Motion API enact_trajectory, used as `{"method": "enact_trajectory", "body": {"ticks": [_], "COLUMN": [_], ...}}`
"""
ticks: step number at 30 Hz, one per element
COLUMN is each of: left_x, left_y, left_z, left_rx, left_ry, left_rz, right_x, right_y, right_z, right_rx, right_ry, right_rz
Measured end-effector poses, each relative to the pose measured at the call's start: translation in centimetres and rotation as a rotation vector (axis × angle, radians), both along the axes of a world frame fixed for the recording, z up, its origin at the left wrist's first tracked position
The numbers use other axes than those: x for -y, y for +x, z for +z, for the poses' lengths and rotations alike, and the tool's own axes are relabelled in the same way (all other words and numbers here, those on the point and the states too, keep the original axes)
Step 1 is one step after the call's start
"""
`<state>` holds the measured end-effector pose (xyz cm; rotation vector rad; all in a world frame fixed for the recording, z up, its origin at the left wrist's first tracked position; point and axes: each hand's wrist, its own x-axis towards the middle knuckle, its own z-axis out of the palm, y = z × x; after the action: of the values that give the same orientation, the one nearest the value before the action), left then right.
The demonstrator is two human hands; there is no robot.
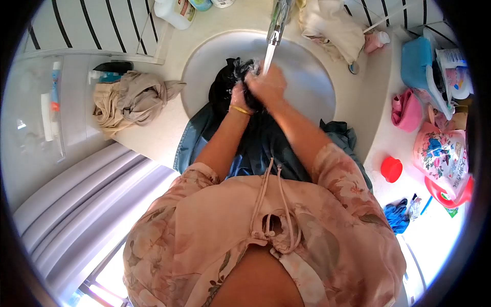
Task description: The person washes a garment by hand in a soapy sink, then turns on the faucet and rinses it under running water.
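A wet black garment (221, 86) is bunched in the white sink (313, 77), with soapy white foam on its upper part. My left hand (239, 98), a yellow band at its wrist, is closed on the bunched cloth. Over the same bundle, my right hand (268, 86) grips from the other side, slightly blurred. Water runs from the metal faucet (277, 25) onto my right hand. Dark teal cloth (197, 138) drapes over the sink's near edge, against my body; whether it joins the black garment I cannot tell.
Beige clothes (138, 100) lie on the counter at left, and more pale cloth (332, 30) sits behind the faucet. Bottles (176, 13) line the back edge. On the right ledge are a blue basket (417, 64), a pink cloth (407, 110), a red cap (391, 169) and a floral detergent pouch (442, 156).
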<state>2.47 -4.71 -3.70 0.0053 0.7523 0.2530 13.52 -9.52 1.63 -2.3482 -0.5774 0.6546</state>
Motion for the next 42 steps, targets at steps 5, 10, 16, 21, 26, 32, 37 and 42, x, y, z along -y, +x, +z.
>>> {"method": "enact_trajectory", "body": {"ticks": [5, 10, 16, 21, 26, 32, 37, 42], "left_x": [-1.2, -3.1, -0.7, -2.9, -0.1, -1.8, -1.1, -0.6], "left_y": [1.5, 0.4, 2.0, 1.3, 0.7, 1.4, 0.7, 2.2], "left_z": [4.2, 1.1, 4.9, 3.4, -1.3, 4.1, -0.8, 5.0], "left_rx": [0.078, 0.368, 0.065, 0.069, 0.195, 0.111, 0.493, 0.181], "left_ry": [0.098, -0.077, 0.064, 0.026, 0.153, -0.003, -0.144, 0.148], "left_rz": [-0.05, 0.118, -0.023, -0.103, -0.002, -0.09, 0.048, -0.023], "right_x": [0.3, 1.6, -0.5, 1.7, -0.4, 0.0, 1.6, 0.2], "right_y": [1.9, -7.2, 1.5, -5.1, -3.2, -1.6, -6.0, 3.2], "right_z": [-1.6, 4.2, 0.9, 4.1, 1.9, 1.7, 6.0, -3.8], "right_rx": [-0.22, 0.405, -0.075, 0.268, 0.391, 0.192, 0.303, -0.268], "right_ry": [0.18, 0.452, -0.047, 0.229, 0.119, 0.174, 0.16, 0.104], "right_rz": [-0.249, 0.047, -0.24, 0.029, -0.01, -0.176, 0.211, -0.226]}}
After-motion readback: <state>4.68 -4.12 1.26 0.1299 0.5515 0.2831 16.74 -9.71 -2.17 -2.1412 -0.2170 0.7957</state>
